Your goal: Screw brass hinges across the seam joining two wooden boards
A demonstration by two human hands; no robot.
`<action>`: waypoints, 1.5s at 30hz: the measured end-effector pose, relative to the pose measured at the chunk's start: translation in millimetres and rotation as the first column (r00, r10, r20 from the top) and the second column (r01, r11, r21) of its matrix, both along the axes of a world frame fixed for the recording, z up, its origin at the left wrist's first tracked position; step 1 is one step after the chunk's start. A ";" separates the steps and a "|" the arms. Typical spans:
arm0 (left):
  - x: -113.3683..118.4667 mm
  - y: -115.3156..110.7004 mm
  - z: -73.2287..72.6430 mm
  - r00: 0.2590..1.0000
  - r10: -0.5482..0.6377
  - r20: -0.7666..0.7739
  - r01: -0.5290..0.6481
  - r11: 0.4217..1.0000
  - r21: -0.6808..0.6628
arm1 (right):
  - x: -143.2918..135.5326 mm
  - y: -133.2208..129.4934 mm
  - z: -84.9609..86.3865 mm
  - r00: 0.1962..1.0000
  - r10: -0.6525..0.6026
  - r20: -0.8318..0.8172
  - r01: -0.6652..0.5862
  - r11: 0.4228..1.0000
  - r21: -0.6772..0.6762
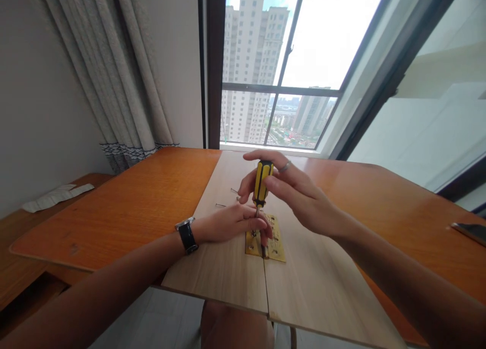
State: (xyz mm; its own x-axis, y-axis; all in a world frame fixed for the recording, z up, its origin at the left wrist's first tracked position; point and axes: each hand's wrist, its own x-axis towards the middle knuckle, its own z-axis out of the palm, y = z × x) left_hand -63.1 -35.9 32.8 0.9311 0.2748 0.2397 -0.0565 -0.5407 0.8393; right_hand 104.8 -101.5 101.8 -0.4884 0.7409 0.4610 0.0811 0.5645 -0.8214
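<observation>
A screwdriver (261,184) with a yellow and black handle stands nearly upright over a brass hinge (279,245). My right hand (296,192) has its thumb and fingers closed round the handle, with the index finger raised near the top. Lower down, my left hand (231,222) pinches the metal shaft close to the hinge. The hinge lies flat across the seam between two pale wooden boards (228,273). My left fingers cover part of it, so the screwdriver's tip and whatever it meets are hard to make out.
Left of the hinge, loose screws (220,205) lie on the board. An orange-brown wooden table (159,197) supports the boards. A dark phone-like object (469,233) rests at the right edge, and white strips (56,197) lie far left. Behind are a window (281,88) and a curtain (102,60).
</observation>
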 end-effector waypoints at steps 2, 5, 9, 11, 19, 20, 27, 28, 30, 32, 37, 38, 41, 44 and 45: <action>0.3 -0.8 0.7 0.999 0.036 -0.015 -0.036 0.998 0.050 | 2.3 3.6 -3.0 0.998 0.005 -0.055 -0.007 0.999 -0.049; 0.6 -1.6 -1.2 0.999 0.032 -0.030 -0.029 0.996 0.082 | 0.6 9.5 -7.6 0.988 -0.047 -0.145 0.032 0.993 -0.110; 0.6 -0.8 -6.6 0.992 0.121 0.018 -0.122 0.989 0.085 | -9.7 16.2 -10.6 0.968 -0.199 -0.152 0.190 0.979 -0.072; 0.6 0.6 -9.1 0.977 0.202 0.073 -0.207 0.976 0.073 | -14.8 19.0 -11.5 0.965 -0.231 -0.120 0.226 0.973 -0.054; 3.1 7.3 -13.7 0.983 0.140 0.122 -0.132 0.989 -0.073 | -2.6 17.6 -26.3 0.987 -0.050 -0.156 0.030 0.992 -0.126; 3.4 7.8 -13.9 0.984 0.122 0.129 -0.112 0.990 -0.085 | 2.2 16.8 -29.0 0.989 -0.027 -0.145 0.004 0.987 -0.158; 3.6 8.4 -11.3 0.990 0.099 0.098 -0.108 0.990 0.087 | 17.8 21.4 -45.1 0.968 0.059 -0.245 -0.126 0.955 -0.270; 3.4 8.6 -11.0 0.991 0.091 0.095 -0.100 0.990 0.097 | 16.4 21.9 -47.0 0.966 0.059 -0.252 -0.134 0.947 -0.292; 2.3 9.0 -10.8 0.992 0.076 0.103 -0.088 0.990 0.111 | 12.5 21.9 -51.0 0.966 0.042 -0.256 -0.133 0.927 -0.351; 0.8 9.3 -11.3 0.991 0.068 0.115 -0.082 0.989 0.121 | 9.4 20.5 -55.0 0.967 0.018 -0.256 -0.121 0.910 -0.396; -1.4 9.5 -10.8 0.999 0.031 0.032 -0.035 0.990 0.134 | 12.9 16.5 -62.1 0.959 0.105 -0.262 -0.200 0.908 -0.369; -1.5 9.2 -10.0 1.000 0.021 0.010 -0.022 0.991 0.130 | 14.8 16.2 -63.0 0.955 0.130 -0.268 -0.226 0.903 -0.366; -1.2 7.5 -7.5 1.000 -0.001 -0.022 0.004 0.995 0.101 | 19.1 15.3 -64.9 0.946 0.176 -0.271 -0.271 0.889 -0.369; -1.4 5.8 -6.3 1.000 -0.012 -0.023 0.013 0.998 0.059 | 19.4 13.7 -64.8 0.957 0.145 -0.250 -0.234 0.896 -0.376; -1.6 5.6 -6.2 1.000 -0.010 -0.020 0.011 0.999 0.050 | 18.8 13.1 -64.4 0.962 0.119 -0.246 -0.209 0.901 -0.381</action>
